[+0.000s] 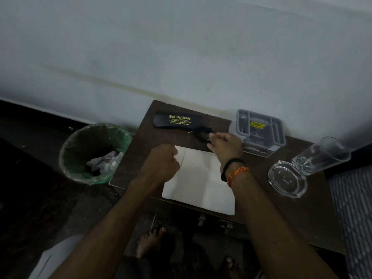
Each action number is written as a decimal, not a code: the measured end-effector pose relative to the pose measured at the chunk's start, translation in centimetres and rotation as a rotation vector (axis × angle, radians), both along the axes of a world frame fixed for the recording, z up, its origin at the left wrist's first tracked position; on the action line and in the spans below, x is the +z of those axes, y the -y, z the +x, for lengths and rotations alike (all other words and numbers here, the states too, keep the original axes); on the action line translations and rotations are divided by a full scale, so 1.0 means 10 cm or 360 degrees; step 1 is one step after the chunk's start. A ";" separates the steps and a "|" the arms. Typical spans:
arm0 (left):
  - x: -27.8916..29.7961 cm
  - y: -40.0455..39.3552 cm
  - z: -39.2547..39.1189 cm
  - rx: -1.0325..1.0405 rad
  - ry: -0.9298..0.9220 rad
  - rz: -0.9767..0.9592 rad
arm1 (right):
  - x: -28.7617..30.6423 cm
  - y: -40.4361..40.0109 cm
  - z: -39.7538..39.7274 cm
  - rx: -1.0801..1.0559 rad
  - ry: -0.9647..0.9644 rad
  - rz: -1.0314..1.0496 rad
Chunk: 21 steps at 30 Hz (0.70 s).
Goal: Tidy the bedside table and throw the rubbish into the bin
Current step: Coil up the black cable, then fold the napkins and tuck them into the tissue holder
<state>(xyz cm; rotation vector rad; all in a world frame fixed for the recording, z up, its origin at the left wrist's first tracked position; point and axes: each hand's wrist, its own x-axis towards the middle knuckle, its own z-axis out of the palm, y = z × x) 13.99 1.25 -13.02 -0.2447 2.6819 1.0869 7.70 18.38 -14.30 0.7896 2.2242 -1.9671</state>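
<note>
A dark brown bedside table (298, 210) stands against the wall. A black spectacle case (177, 120) with gold lettering lies at its back left. Dark glasses (201, 133) sit just right of the case, and my right hand (225, 144) grips them at their right side. My left hand (164, 162) is curled shut over the left edge of a white sheet of paper (201, 184) in the middle of the table; whether it pinches the paper I cannot tell. A bin (92, 152) with a green liner stands on the floor left of the table, crumpled paper (104, 162) inside.
A grey plastic organiser (259, 127) stands at the back of the table on a small printed box (259, 153). To the right are a glass ashtray (287, 181) and a tall clear glass (322, 156). A striped bed edge (354, 218) lies at the far right. Bare feet (149, 242) are below.
</note>
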 end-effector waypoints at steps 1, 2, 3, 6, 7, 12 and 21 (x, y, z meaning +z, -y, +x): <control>-0.01 0.01 0.00 -0.0027 0.0020 0.0004 | 0.01 0.02 0.00 0.0059 -0.0018 0.0130; -0.02 0.03 -0.01 -0.0050 0.0037 0.0013 | 0.04 0.02 0.01 0.0135 -0.0044 0.0284; -0.03 0.04 -0.01 -0.0063 0.0043 0.0021 | 0.08 0.02 0.04 0.0215 -0.0058 0.0472; -0.04 0.05 -0.02 -0.0058 0.0035 0.0040 | 0.18 -0.06 0.16 0.0419 -0.0161 0.1152; -0.05 0.05 -0.02 -0.0063 0.0027 0.0029 | 0.22 -0.10 0.21 0.0516 -0.0169 0.1357; -0.07 0.05 -0.03 -0.0093 -0.0004 -0.0042 | 0.12 -0.32 0.39 0.1206 -0.0017 0.1500; -0.08 0.02 -0.06 -0.0132 0.0029 -0.0098 | 0.06 -0.49 0.44 0.1319 -0.0112 0.1638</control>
